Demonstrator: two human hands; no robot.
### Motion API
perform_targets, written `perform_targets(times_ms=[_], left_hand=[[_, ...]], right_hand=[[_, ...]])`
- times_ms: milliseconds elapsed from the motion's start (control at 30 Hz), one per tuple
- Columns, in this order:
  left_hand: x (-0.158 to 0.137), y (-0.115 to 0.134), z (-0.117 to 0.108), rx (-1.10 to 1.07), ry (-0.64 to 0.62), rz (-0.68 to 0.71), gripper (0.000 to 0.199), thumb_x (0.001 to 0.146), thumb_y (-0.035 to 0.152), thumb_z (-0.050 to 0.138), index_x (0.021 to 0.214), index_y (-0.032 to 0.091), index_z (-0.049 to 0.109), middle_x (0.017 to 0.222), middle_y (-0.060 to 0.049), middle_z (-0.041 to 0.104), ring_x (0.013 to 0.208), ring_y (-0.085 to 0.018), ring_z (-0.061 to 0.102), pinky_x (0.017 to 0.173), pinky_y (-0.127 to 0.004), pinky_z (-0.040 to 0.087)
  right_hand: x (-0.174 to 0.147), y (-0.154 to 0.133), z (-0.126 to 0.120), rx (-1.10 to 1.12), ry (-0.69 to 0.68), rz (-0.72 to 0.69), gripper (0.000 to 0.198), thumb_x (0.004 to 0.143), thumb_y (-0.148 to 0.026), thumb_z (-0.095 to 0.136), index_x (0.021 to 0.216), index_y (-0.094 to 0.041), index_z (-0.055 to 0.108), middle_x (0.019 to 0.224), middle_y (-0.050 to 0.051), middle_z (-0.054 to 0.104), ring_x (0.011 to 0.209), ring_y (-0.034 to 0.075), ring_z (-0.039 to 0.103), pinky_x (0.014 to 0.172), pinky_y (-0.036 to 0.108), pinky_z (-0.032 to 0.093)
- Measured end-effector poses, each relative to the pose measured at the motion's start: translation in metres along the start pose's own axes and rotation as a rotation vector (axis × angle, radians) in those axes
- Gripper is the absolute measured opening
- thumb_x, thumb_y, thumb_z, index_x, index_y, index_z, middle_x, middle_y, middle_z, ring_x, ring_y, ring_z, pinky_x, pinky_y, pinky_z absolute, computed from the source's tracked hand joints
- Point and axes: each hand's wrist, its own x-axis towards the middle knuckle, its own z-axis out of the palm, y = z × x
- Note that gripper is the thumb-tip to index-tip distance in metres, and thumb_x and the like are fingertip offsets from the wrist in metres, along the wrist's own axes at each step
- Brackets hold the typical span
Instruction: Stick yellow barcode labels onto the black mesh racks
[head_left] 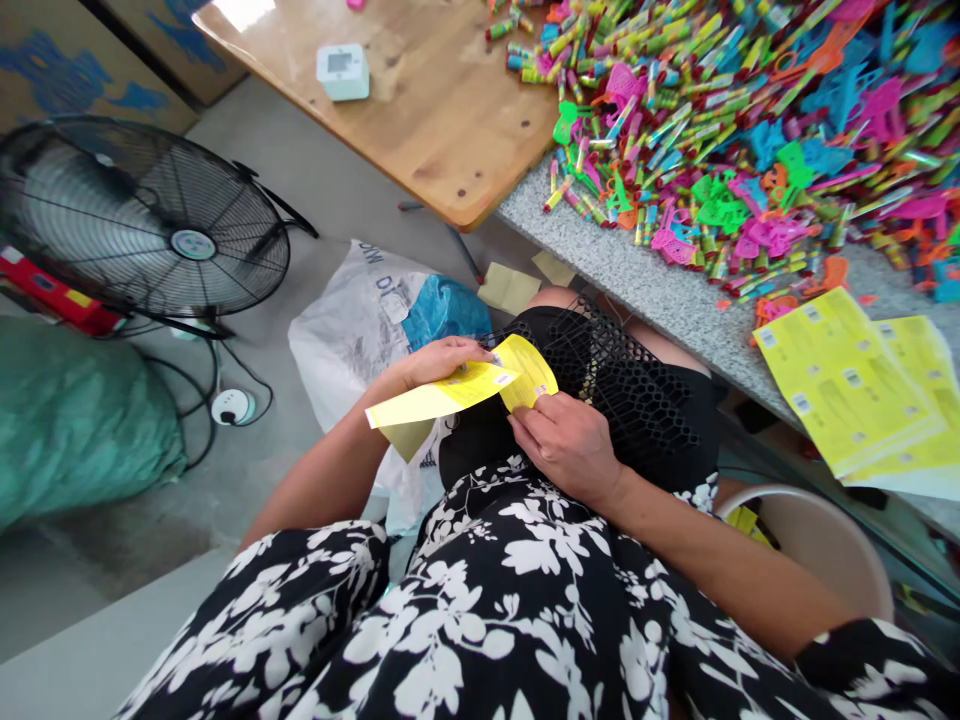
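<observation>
Over my lap, both hands hold a yellow printed label sheet (529, 372) with barcodes on it. My left hand (444, 362) is closed on its left part, where a paler strip hangs down toward my forearm. Pinched between the thumb and fingers of my right hand (568, 442) is the sheet's lower right edge. The paper bends upward between the two hands. Whether it is one piece or several layers, I cannot tell. More yellow label sheets (847, 380) lie overlapping on the grey speckled table edge to the right.
Small colourful plastic toys and tubes (705, 150) are heaped on the speckled table (592, 235). A white device (343, 72) sits on the wooden table (442, 130). A black fan (191, 245), green sack (82, 420), white plastic bag (337, 320) and bin (825, 540) stand around me.
</observation>
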Motion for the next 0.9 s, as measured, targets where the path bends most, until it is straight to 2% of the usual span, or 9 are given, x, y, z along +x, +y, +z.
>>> perform_targets(times_ms=[133,233,333,400,467,567,667,767,900], left_hand=[[0.001,0.0,0.0,0.005,0.025,0.014,0.038,0.081,0.058,0.072,0.081,0.021,0.076,0.081,-0.002,0.07,0.065,-0.015,0.057,0.055,-0.025,0.043],[-0.001,0.0,0.001,-0.016,0.024,0.011,0.039,0.08,0.06,0.072,0.082,0.021,0.076,0.083,-0.002,0.07,0.067,-0.015,0.059,0.056,-0.025,0.044],[-0.004,0.001,0.002,-0.04,0.005,0.006,0.039,0.083,0.06,0.069,0.087,0.021,0.076,0.083,-0.002,0.071,0.066,-0.016,0.061,0.056,-0.024,0.045],[-0.006,0.002,0.003,-0.061,-0.002,-0.005,0.041,0.083,0.061,0.069,0.09,0.021,0.077,0.083,-0.003,0.072,0.065,-0.016,0.061,0.054,-0.024,0.045],[-0.007,0.002,0.003,-0.069,-0.007,-0.018,0.042,0.082,0.062,0.071,0.089,0.021,0.075,0.081,-0.003,0.07,0.062,-0.015,0.059,0.051,-0.025,0.043],[-0.007,0.003,0.002,-0.059,-0.018,-0.014,0.044,0.081,0.064,0.073,0.087,0.021,0.073,0.077,-0.002,0.067,0.06,-0.014,0.057,0.049,-0.024,0.041],[-0.01,0.002,0.002,-0.083,-0.056,-0.003,0.046,0.082,0.067,0.074,0.089,0.022,0.071,0.075,0.0,0.064,0.059,-0.013,0.057,0.049,-0.024,0.042],[-0.013,0.0,0.003,-0.171,-0.125,0.01,0.05,0.083,0.069,0.074,0.099,0.022,0.069,0.079,0.0,0.066,0.059,-0.012,0.058,0.05,-0.023,0.043],[-0.018,-0.006,0.008,-0.258,-0.165,0.023,0.059,0.082,0.072,0.075,0.112,0.021,0.068,0.088,-0.002,0.072,0.063,-0.014,0.063,0.054,-0.023,0.047]], right_hand=[[-0.001,-0.002,0.0,0.056,0.061,0.01,0.023,0.106,-0.028,0.06,0.088,-0.021,0.072,0.075,0.002,0.065,0.073,0.018,0.058,0.071,0.035,0.041],[-0.002,0.0,-0.004,0.125,0.154,0.092,0.014,0.105,-0.031,0.063,0.105,-0.02,0.071,0.089,0.006,0.071,0.083,0.02,0.065,0.076,0.033,0.049],[0.001,0.006,-0.009,0.139,0.231,0.285,0.039,0.102,-0.042,0.066,0.13,-0.015,0.064,0.109,0.013,0.072,0.099,0.024,0.069,0.082,0.034,0.055],[0.005,0.011,-0.011,0.109,0.2,0.411,0.049,0.101,-0.049,0.067,0.135,-0.014,0.062,0.119,0.016,0.069,0.108,0.028,0.069,0.084,0.036,0.055],[0.009,0.015,-0.011,0.13,0.101,0.473,0.043,0.101,-0.051,0.065,0.127,-0.017,0.067,0.118,0.014,0.07,0.107,0.028,0.069,0.083,0.036,0.054],[0.013,0.017,-0.009,0.292,-0.011,0.503,0.025,0.106,-0.044,0.059,0.103,-0.022,0.071,0.101,0.006,0.073,0.091,0.022,0.069,0.08,0.033,0.05],[0.016,0.017,-0.006,0.485,-0.019,0.594,0.027,0.107,-0.039,0.055,0.091,-0.023,0.069,0.089,0.002,0.073,0.08,0.018,0.066,0.075,0.031,0.046],[0.016,0.019,-0.003,0.622,-0.027,0.721,0.03,0.105,-0.044,0.056,0.087,-0.023,0.067,0.079,0.0,0.071,0.071,0.018,0.062,0.067,0.03,0.042],[0.014,0.019,0.001,0.709,-0.001,0.773,0.034,0.103,-0.05,0.056,0.085,-0.023,0.066,0.078,0.001,0.071,0.07,0.019,0.061,0.065,0.031,0.041]])
